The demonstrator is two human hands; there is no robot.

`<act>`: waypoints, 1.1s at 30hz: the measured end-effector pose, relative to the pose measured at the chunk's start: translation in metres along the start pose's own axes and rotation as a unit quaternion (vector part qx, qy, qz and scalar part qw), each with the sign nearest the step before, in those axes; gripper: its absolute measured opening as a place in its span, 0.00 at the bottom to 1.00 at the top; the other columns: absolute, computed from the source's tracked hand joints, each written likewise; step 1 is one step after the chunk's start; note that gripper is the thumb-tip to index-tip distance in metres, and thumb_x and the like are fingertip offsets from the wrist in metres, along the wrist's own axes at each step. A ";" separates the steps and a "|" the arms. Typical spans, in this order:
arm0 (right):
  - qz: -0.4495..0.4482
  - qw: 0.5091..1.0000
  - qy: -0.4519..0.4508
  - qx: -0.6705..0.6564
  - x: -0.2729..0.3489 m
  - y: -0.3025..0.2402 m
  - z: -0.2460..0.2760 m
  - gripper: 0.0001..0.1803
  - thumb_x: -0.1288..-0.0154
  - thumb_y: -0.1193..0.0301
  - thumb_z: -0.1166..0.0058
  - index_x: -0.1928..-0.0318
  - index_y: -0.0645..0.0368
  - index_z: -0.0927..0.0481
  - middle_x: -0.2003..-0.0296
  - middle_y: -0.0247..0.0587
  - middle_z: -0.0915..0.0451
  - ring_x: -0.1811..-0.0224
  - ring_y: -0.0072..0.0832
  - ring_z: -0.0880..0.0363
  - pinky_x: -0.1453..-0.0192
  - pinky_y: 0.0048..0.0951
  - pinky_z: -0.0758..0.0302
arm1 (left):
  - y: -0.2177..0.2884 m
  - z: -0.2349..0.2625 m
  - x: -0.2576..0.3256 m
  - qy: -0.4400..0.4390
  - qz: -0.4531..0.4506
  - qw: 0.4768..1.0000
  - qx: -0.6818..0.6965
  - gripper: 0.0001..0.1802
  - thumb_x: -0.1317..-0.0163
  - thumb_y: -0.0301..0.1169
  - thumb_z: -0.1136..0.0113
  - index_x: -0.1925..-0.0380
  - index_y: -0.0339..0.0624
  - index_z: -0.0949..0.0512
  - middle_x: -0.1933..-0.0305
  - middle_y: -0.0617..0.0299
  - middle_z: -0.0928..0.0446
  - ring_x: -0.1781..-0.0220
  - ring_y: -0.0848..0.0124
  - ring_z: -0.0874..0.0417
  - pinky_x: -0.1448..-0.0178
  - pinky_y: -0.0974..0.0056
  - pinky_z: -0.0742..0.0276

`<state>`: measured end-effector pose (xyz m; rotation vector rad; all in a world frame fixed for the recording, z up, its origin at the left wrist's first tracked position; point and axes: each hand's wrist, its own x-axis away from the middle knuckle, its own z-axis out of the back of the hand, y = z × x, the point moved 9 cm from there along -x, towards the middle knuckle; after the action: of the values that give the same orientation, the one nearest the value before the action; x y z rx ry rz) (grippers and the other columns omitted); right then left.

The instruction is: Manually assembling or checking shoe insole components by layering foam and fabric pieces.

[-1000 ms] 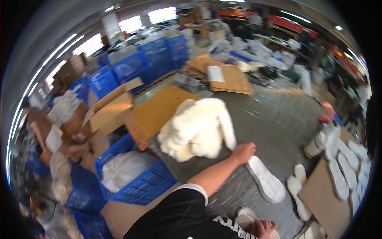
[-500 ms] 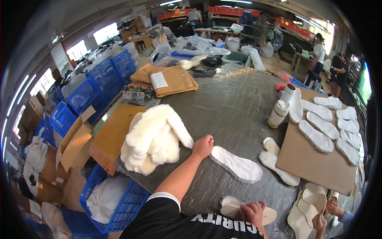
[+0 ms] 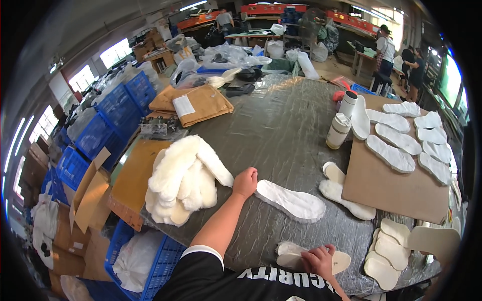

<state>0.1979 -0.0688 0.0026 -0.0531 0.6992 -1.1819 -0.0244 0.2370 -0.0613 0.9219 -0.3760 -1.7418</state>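
My left hand (image 3: 245,182) is closed over the table, between a pile of fluffy cream insoles (image 3: 183,175) and a single white insole (image 3: 293,200). Whatever its curled fingers hold is hidden. The lowest tip of a fluffy insole in the pile reaches its wrist side, and the white insole's narrow end lies just to its right. Close to my body, my right hand (image 3: 319,261) grips the middle of a flat beige insole (image 3: 341,262), one finger raised. A fluffy piece (image 3: 288,248) sits against that insole, partly covered by the hand.
Right of the hands lie a fluffy insole (image 3: 346,199), a cardboard sheet (image 3: 371,185) with several white insoles, and stacked beige insoles (image 3: 391,251). A tumbler (image 3: 339,131) stands behind. At left are a blue crate (image 3: 155,271) and open carton (image 3: 90,195); folded brown packaging (image 3: 206,104) lies farther back.
The whole view has shifted slightly. Another person's hands by the stacked beige insoles have left the view, and a beige piece now juts out there. My hands keep nearly the same poses.
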 end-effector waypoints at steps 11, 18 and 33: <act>-0.005 1.000 -0.005 0.004 -0.004 -0.002 0.004 0.12 0.53 0.70 0.32 0.65 0.47 0.18 0.73 0.27 0.24 0.68 0.27 0.25 0.48 0.46 0.38 | -0.002 0.002 -0.004 0.021 -0.006 1.000 0.014 0.08 0.37 0.32 0.46 0.63 0.41 0.21 0.66 0.50 0.18 0.62 0.49 0.17 0.59 0.51 0.22; -0.005 1.000 0.003 0.011 0.003 -0.012 0.008 0.12 0.53 0.71 0.33 0.65 0.47 0.18 0.72 0.27 0.24 0.68 0.27 0.25 0.49 0.47 0.37 | -0.007 0.007 0.003 0.005 0.040 0.995 0.088 0.09 0.35 0.33 0.48 0.63 0.42 0.21 0.70 0.52 0.18 0.65 0.52 0.16 0.60 0.53 0.22; 0.010 0.999 0.051 -0.009 0.001 -0.011 0.014 0.09 0.47 0.68 0.44 0.63 0.48 0.21 0.69 0.29 0.30 0.63 0.27 0.28 0.42 0.48 0.38 | 0.210 -0.004 0.128 -0.382 -0.158 0.880 0.233 0.04 0.39 0.21 0.45 0.66 0.33 0.21 0.65 0.54 0.20 0.63 0.61 0.21 0.56 0.63 0.26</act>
<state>0.1968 -0.0786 0.0170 -0.0008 0.7972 -1.1653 0.1024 0.0431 0.0208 0.5902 -1.2632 -2.3400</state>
